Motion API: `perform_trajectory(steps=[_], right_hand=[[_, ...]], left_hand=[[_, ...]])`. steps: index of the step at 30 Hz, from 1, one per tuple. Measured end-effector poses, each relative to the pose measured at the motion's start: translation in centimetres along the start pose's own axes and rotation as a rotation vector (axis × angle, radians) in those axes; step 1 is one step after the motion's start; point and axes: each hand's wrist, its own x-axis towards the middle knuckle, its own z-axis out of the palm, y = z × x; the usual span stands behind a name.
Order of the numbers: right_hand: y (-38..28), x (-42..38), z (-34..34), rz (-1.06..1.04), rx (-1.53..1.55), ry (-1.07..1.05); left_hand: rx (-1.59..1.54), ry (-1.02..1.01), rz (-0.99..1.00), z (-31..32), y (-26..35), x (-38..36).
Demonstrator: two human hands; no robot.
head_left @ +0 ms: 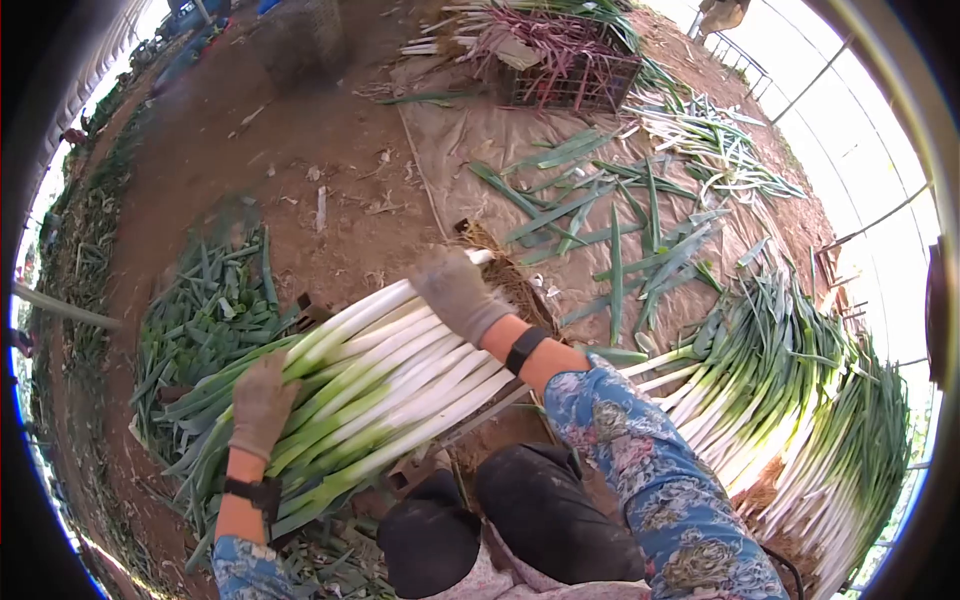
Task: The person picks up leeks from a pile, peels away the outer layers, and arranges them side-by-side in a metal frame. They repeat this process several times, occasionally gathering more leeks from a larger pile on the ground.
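Leeks (400,370) lay side by side before the person's knees (555,510), leaf ends left, root ends right. A leaf heap (200,310) lay on the ground (330,160) to their left, a big pile (800,400) to their right. Ahead, a sheet (440,140) bore scattered leaves (615,265); beyond these stood a crate (610,90), a smaller pile (720,155) to its right.

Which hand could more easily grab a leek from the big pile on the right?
Probably the right. The right hand is at the white end of the held leeks, nearer that pile. The left hand is farther off, at their green end.
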Motion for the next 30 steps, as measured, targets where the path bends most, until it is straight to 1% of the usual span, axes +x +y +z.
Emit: perform_trajectory(steps=[2,3,6,7,9,12,13,16,18,19,22,23,26,27,30], right_hand=[[-0.8,0.5,-0.2,0.041,-0.017,0.044],[-1.2,0.6,1.1,0.063,-0.028,0.008],[-2.3,-0.1,2.7,0.181,0.128,0.058],[-2.3,-0.7,2.7,0.190,0.119,0.047],[-1.6,-2.1,2.8,0.141,0.179,0.065],[-0.8,-3.6,2.4,0.103,0.255,0.054],[-0.8,-3.6,2.3,0.093,0.280,0.047],[-1.0,-3.5,2.1,0.062,0.208,-0.040],[-1.2,-2.7,2.3,0.038,0.049,-0.150],[-1.4,-2.2,2.3,0.024,-0.032,-0.199],[-1.6,-0.6,2.7,0.033,0.026,-0.258],[-1.6,-0.3,2.9,-0.041,-0.036,-0.247],[-1.8,1.5,1.8,-0.173,-0.207,-0.373],[-1.8,1.9,2.0,-0.193,-0.087,-0.313],[-3.7,2.1,2.0,-0.228,-0.060,-0.304]], left_hand=[[0.033,0.036,-0.024,-0.2,-0.1,-0.2],[0.068,0.047,0.008,0.1,-0.3,-0.1],[0.165,0.026,0.005,0.3,0.1,0.5],[0.177,0.048,0.029,0.5,0.1,0.6],[0.199,0.089,0.075,1.0,0.0,0.6],[0.125,-0.021,0.075,1.2,0.0,0.0],[0.101,-0.030,0.065,0.9,0.0,0.0],[0.036,-0.060,0.056,0.8,0.0,0.7],[0.015,-0.069,0.061,1.1,-1.0,2.0],[0.005,-0.104,0.059,0.9,-1.2,2.2],[0.034,-0.143,0.020,0.8,-0.6,1.7],[0.013,-0.171,-0.011,0.5,-0.1,1.4],[-0.019,-0.118,0.058,1.4,-1.3,2.0],[-0.040,-0.126,0.076,1.8,-1.9,2.7],[-0.116,-0.262,-0.024,0.7,-1.3,4.1]])
